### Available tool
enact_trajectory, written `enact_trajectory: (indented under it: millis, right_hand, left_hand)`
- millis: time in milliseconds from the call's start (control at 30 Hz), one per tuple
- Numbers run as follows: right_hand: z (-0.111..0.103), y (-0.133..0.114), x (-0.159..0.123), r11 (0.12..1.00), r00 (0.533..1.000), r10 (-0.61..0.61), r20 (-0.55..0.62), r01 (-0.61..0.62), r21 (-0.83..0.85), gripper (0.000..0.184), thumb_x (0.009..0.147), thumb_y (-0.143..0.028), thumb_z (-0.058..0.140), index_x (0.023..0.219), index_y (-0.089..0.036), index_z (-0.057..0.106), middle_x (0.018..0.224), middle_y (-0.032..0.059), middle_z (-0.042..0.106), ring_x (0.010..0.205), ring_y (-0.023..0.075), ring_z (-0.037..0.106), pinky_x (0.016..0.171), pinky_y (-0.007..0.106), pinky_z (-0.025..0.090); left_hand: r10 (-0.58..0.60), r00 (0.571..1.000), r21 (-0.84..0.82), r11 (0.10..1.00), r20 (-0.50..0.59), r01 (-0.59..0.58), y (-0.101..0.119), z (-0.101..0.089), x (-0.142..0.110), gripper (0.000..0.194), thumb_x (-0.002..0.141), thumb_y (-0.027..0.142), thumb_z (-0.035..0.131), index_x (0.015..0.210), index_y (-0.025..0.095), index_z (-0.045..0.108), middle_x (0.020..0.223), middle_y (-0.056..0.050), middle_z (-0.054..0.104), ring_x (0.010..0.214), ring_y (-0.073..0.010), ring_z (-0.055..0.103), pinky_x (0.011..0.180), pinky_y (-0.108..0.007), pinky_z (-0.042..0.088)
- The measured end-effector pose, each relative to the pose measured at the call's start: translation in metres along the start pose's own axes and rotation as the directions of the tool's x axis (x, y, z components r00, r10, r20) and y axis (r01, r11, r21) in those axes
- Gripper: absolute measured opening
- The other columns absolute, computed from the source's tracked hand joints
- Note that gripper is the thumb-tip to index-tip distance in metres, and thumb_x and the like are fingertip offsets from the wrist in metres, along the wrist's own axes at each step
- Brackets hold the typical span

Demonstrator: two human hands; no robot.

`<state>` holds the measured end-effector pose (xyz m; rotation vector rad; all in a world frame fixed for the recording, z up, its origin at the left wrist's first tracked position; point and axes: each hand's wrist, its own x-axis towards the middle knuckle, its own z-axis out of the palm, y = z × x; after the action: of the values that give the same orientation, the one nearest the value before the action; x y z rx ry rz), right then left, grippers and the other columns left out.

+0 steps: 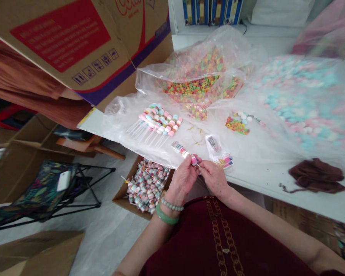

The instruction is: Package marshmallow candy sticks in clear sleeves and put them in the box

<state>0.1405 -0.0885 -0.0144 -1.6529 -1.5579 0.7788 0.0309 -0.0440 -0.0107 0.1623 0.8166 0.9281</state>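
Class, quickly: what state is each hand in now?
Left hand: closed, holding a slim packet.
Right hand: fingers closed at the packet's near end.

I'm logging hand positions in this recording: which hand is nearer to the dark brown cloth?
Right. The right hand is to the left of the brown cloth, with a gap between; the left hand is farther left, beyond the right hand.

Green bangle (166,214); dark red shirt (195,241) with gold chain pattern; brown cloth (316,175) by the counter's (255,172) near edge.
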Motion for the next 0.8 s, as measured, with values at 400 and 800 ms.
enact_trajectory:
  millis: [400, 800]
  right_hand:
    - [-0.009, 0.008, 0.001, 0.997, 0.985, 0.072, 0.155, -0.074, 0.008, 0.017, 0.081, -0.025, 0.049, 0.067, -0.023, 0.060, 0.063, -0.0021, 0.058, 0.067, 0.0151, 0.054, 0.063, 0.025, 0.035]
    - [-0.003, 0.008, -0.007, 0.970, 0.981, -0.129, 0.147, 0.156, -0.188, 0.022, 0.090, -0.023, 0.040, 0.078, -0.020, 0.058, 0.077, 0.0040, 0.063, 0.075, 0.0163, 0.056, 0.069, 0.026, 0.036]
  left_hand:
    - [0.115, 0.971, -0.041, 0.991, -0.208, -0.126, 0.052, -0.018, 0.018, 0.008, 0.085, 0.019, 0.052, 0.082, 0.016, 0.059, 0.065, -0.001, 0.057, 0.064, -0.0140, 0.060, 0.074, -0.035, 0.052]
    - [-0.055, 0.993, -0.062, 0.997, -0.107, 0.049, 0.024, -0.010, 0.010, 0.024, 0.089, 0.032, 0.047, 0.077, 0.013, 0.057, 0.064, -0.004, 0.058, 0.063, -0.0172, 0.061, 0.067, -0.034, 0.051]
